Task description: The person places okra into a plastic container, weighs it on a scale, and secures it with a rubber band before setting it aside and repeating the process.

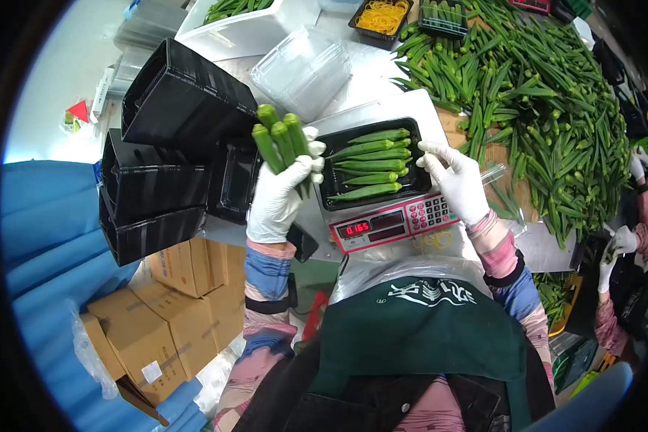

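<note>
My left hand (279, 194), in a white glove, is closed around three okra pods (279, 137) that stick up to the left of a black tray (329, 196). The tray sits on a weighing scale (392, 222) whose red display reads 0.165, and several okra pods (371, 164) lie side by side in it. My right hand (455, 178), also gloved, rests at the tray's right edge with fingers curled and nothing visible in them.
A big heap of loose okra (540, 101) covers the table to the right. Stacks of black trays (173, 144) stand at left, clear lids (302, 68) behind. Cardboard boxes (173, 317) sit below. Another person's gloved hands (623, 245) work at the far right. Rubber bands (383, 16) fill a tray.
</note>
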The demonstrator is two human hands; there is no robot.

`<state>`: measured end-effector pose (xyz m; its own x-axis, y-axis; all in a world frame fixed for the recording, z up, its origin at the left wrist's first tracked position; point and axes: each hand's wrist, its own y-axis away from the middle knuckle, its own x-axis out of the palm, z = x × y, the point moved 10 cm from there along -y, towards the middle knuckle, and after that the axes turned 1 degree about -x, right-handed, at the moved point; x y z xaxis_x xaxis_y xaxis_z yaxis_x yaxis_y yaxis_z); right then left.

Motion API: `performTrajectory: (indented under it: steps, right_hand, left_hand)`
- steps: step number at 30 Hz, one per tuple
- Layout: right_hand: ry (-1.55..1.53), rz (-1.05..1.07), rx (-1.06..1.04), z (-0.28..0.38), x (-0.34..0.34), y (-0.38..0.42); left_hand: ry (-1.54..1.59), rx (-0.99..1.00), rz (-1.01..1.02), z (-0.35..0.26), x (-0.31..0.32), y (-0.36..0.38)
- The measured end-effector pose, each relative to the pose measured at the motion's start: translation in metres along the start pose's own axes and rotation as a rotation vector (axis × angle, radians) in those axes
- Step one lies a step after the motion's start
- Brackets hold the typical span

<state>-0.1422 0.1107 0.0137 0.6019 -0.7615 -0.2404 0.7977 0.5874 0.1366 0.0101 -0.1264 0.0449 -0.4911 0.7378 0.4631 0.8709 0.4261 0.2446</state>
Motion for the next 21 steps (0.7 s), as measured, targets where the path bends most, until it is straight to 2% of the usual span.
performTrajectory:
  steps: [3, 6, 10, 13, 16, 19, 20, 21]
  right_hand:
    - [0.069, -0.016, -0.039, 0.001, -0.002, 0.002]
    - [0.116, -0.025, -0.064, -0.004, 0.001, 0.004]
    - [0.43, -0.015, -0.467, 0.032, 0.024, 0.015]
    - [0.713, 0.032, -0.536, 0.034, 0.053, 0.019]
    - [0.918, 0.115, -0.41, 0.013, 0.079, 0.009]
    - [0.751, 0.157, -0.408, 0.013, 0.08, 0.0]
    - [0.689, 0.102, -0.468, 0.012, 0.074, -0.002]
    - [0.482, 0.139, -0.301, 0.002, 0.067, -0.009]
  left_hand:
    - [-0.089, 0.09, -0.189, -0.021, -0.026, 0.011]
    - [-0.145, 0.178, -0.276, -0.04, -0.036, 0.021]
    - [-0.218, 0.138, -0.31, -0.034, -0.047, 0.029]
    - [-0.24, 0.128, -0.321, -0.024, -0.049, 0.03]
    - [-0.204, 0.107, -0.334, -0.011, -0.052, 0.029]
    - [-0.188, 0.091, -0.338, -0.005, -0.051, 0.03]
    - [-0.183, 0.092, -0.342, -0.005, -0.052, 0.031]
    - [-0.175, 0.094, -0.348, -0.004, -0.054, 0.032]
